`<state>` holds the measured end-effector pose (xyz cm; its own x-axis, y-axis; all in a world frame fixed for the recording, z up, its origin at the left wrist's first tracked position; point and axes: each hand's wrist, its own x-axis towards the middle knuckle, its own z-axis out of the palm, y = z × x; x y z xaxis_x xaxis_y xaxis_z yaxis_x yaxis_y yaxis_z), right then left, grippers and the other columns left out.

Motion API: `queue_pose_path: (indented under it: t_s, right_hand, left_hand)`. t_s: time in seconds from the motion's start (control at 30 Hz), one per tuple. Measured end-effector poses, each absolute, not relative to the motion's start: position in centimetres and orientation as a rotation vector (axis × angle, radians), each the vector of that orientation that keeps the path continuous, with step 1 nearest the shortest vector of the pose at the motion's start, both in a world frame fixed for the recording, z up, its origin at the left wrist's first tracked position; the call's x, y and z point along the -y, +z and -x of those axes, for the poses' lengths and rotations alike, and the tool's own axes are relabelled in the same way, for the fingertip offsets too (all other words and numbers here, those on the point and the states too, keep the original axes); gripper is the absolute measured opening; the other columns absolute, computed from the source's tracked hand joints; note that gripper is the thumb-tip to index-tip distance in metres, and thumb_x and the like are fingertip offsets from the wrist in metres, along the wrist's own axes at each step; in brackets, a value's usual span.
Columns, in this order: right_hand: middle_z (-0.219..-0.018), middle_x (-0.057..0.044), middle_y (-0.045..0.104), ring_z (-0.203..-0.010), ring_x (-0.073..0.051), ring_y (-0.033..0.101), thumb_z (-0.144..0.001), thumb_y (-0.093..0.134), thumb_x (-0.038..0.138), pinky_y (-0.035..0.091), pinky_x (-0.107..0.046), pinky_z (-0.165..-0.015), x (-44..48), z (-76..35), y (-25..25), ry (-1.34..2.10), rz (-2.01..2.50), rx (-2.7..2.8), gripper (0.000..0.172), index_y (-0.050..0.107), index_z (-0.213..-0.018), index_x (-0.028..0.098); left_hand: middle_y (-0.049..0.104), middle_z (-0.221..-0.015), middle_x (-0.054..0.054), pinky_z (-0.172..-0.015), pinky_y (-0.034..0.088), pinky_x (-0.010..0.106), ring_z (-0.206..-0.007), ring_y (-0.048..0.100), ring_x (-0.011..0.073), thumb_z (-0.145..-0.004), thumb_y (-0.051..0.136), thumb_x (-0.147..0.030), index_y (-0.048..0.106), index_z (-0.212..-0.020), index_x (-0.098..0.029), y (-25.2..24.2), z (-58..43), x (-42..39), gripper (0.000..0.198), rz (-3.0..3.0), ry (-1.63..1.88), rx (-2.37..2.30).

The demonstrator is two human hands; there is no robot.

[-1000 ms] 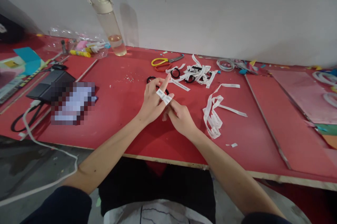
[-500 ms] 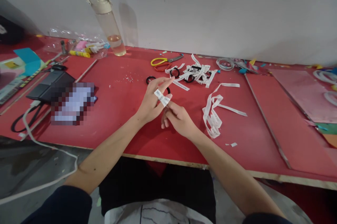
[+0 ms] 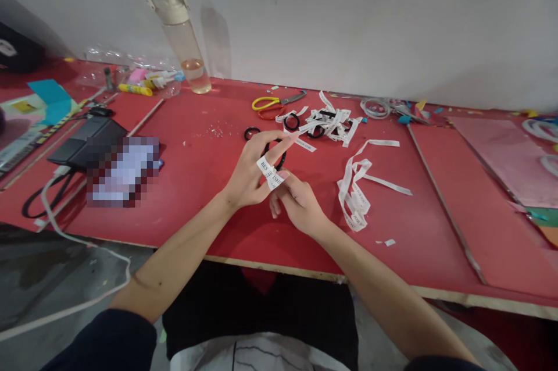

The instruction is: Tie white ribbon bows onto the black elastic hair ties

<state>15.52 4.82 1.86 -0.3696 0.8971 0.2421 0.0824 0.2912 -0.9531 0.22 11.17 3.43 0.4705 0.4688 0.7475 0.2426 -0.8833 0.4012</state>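
Note:
A white printed ribbon (image 3: 271, 174) is looped across the fingers of my left hand (image 3: 247, 170). That hand has its index finger stretched forward and its thumb pressed toward the ribbon. My right hand (image 3: 303, 205) meets it from the right, its thumb and fingers pinched at the ribbon's lower end. Just behind the left fingers a black ring (image 3: 282, 160) lies partly hidden. A second black ring (image 3: 251, 133) rests on the red table (image 3: 204, 185) farther back. Beyond the hands sits a pile of white ribbon pieces with black rings (image 3: 333, 121).
Loose lengths of white ribbon (image 3: 355, 185) lie to the right. Yellow-and-red-handled scissors or pliers (image 3: 274, 104) are at the back. A bottle (image 3: 194, 63) stands by the wall. On the left are a black box (image 3: 89, 141), a phone-like blurred object (image 3: 126, 170) and a white cable (image 3: 82, 243).
The camera view has shifted slightly. My fingers have moved a little around the ribbon, and more of the black ring behind them shows.

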Motion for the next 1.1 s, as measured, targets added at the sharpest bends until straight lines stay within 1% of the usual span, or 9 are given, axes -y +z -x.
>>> queue_pose_path:
  t_s: [0.17, 0.3, 0.47, 0.6, 0.7, 0.8, 0.9, 1.0, 1.1]
  right_hand:
    - [-0.054, 0.01, 0.05, -0.046, -0.007, 0.057, -0.091, 0.034, 0.01, 0.05, -0.019, -0.054, -4.9, -15.3, 1.5, 1.281, 0.878, 1.659, 0.035, 0.056, -0.117, 0.018]
    - [-0.05, 0.011, 0.045, -0.042, -0.007, 0.055, -0.089, 0.035, 0.012, 0.049, -0.02, -0.05, -4.5, -14.7, 1.9, 1.416, 0.886, 1.545, 0.043, 0.055, -0.128, 0.017]
    - [-0.046, 0.013, 0.039, -0.035, -0.008, 0.051, -0.094, 0.033, 0.018, 0.045, -0.021, -0.044, -4.0, -14.2, 2.6, 1.571, 0.829, 1.409, 0.048, 0.046, -0.14, 0.015]
    - [-0.047, 0.012, 0.043, -0.038, -0.008, 0.053, -0.096, 0.034, 0.021, 0.048, -0.021, -0.047, -4.2, -14.4, 2.5, 1.541, 0.866, 1.422, 0.047, 0.045, -0.141, 0.015]
    - [-0.05, 0.011, 0.047, -0.04, -0.008, 0.053, -0.096, 0.037, 0.022, 0.05, -0.022, -0.05, -4.5, -14.6, 2.0, 1.464, 0.955, 1.413, 0.04, 0.051, -0.133, 0.017]
    - [-0.058, 0.005, 0.054, -0.049, -0.009, 0.055, -0.099, 0.042, 0.033, 0.049, -0.023, -0.054, -5.0, -14.8, 1.9, 1.308, 1.051, 1.39, 0.027, 0.062, -0.108, 0.017]
    - [-0.07, 0.0, 0.061, -0.061, -0.01, 0.058, -0.099, 0.048, 0.039, 0.048, -0.024, -0.06, -5.4, -15.0, 2.0, 1.077, 1.154, 1.428, 0.028, 0.06, -0.085, 0.018]
    - [-0.068, 0.001, 0.06, -0.061, -0.01, 0.058, -0.099, 0.046, 0.036, 0.048, -0.024, -0.062, -5.5, -14.9, 2.1, 1.056, 1.189, 1.444, 0.025, 0.055, -0.083, 0.019]
    - [-0.061, 0.004, 0.057, -0.054, -0.009, 0.055, -0.099, 0.043, 0.03, 0.046, -0.023, -0.058, -5.3, -14.7, 2.2, 1.123, 1.196, 1.423, 0.017, 0.051, -0.087, 0.02]
  left_hand:
    - [0.031, -0.156, 0.014, -0.113, 0.033, 0.052, -0.142, 0.034, 0.034, -0.1, 0.039, -0.053, 0.018, -0.159, -0.031, 3.2, -0.6, -10.7, 0.066, -2.476, 1.394, -0.803]
    - [0.027, -0.159, 0.014, -0.117, 0.027, 0.052, -0.146, 0.028, 0.0347, -0.099, 0.039, -0.056, 0.012, -0.16, -0.032, 3.2, -1.1, -10.0, 0.071, -2.409, 1.437, -1.053]
    - [0.026, -0.161, 0.011, -0.119, 0.021, 0.053, -0.147, 0.025, 0.034, -0.102, 0.033, -0.053, 0.018, -0.159, -0.033, 3.4, -1.0, -10.3, 0.063, -2.39, 1.455, -1.159]
    - [0.031, -0.159, 0.012, -0.117, 0.026, 0.05, -0.145, 0.03, 0.0321, -0.103, 0.035, -0.049, 0.028, -0.157, -0.032, 3.2, -0.8, -10.9, 0.057, -2.42, 1.32, -1.08]
    - [0.037, -0.153, 0.014, -0.116, 0.03, 0.048, -0.143, 0.034, 0.0288, -0.103, 0.036, -0.046, 0.031, -0.155, -0.029, 2.8, -0.9, -10.9, 0.055, -2.385, 1.248, -1.036]
    - [0.039, -0.15, 0.013, -0.116, 0.031, 0.048, -0.141, 0.036, 0.0267, -0.104, 0.034, -0.045, 0.035, -0.154, -0.029, 2.7, -1.1, -10.9, 0.053, -2.383, 1.172, -1.047]
    - [0.043, -0.148, 0.012, -0.115, 0.033, 0.048, -0.136, 0.041, 0.0264, -0.105, 0.03, -0.047, 0.042, -0.151, -0.029, 2.8, -1.0, -10.9, 0.051, -2.408, 1.096, -1.087]
    - [0.049, -0.144, 0.012, -0.113, 0.035, 0.048, -0.131, 0.046, 0.0269, -0.105, 0.026, -0.048, 0.045, -0.15, -0.027, 2.8, -1.1, -10.8, 0.053, -2.37, 1.008, -1.133]
    - [0.052, -0.143, 0.012, -0.113, 0.036, 0.05, -0.134, 0.046, 0.0274, -0.105, 0.026, -0.049, 0.037, -0.154, -0.027, 2.7, -1.3, -10.5, 0.054, -2.271, 0.992, -1.083]
